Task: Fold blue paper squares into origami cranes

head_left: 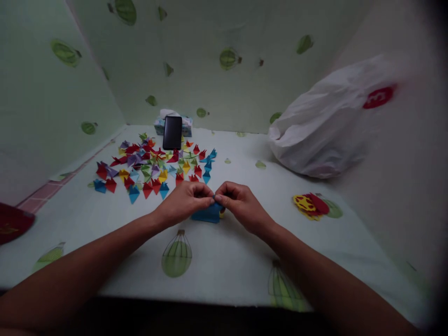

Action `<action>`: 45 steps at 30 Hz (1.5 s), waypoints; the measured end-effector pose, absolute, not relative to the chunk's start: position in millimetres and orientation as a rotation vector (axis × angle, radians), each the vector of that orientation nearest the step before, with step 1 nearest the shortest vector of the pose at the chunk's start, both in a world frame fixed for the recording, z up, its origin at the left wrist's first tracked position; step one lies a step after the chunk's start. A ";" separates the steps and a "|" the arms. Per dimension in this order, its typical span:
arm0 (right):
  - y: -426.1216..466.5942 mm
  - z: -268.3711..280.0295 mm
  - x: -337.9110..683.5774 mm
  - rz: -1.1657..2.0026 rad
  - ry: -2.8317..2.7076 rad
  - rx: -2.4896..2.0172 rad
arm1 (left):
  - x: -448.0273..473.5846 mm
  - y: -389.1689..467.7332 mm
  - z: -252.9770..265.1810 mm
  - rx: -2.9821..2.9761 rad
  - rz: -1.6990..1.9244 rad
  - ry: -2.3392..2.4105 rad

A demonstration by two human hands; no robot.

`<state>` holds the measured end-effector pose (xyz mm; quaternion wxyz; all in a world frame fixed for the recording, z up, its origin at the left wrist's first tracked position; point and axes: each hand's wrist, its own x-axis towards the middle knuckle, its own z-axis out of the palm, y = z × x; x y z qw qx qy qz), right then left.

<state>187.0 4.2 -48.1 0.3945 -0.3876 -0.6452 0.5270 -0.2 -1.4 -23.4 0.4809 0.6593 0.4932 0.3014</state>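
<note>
My left hand (185, 201) and my right hand (241, 204) meet over the middle of the table, fingertips pinched together. Between them is a small piece of blue paper (206, 215), its top edge caught by both thumbs and forefingers. The fingers hide the exact fold. A bit of yellow shows at the paper's right side, too small to make out. Beyond my hands, to the left, spreads a crowd of small folded paper figures (147, 186) in red, blue, yellow, green and purple.
A dark phone (172, 133) leans on a tissue box (187, 128) at the back. Right of my hands lie red and yellow cut-out pieces (310, 205). A white plastic bag (322, 126) bulges at the back right. Some red object (14, 223) sits at the left edge.
</note>
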 end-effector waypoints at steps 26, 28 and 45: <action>1.0 -49.0 186.5 1.030 -1.756 -0.907 | 2.7 -2.2 -31.8 1.413 0.969 1.084; 0.3 -47.5 186.8 1.025 -1.766 -0.924 | 2.3 -2.4 -31.9 1.417 0.958 1.072; -2.7 -45.8 184.5 0.944 -1.784 -0.922 | 3.3 -4.4 -27.8 1.495 0.948 1.023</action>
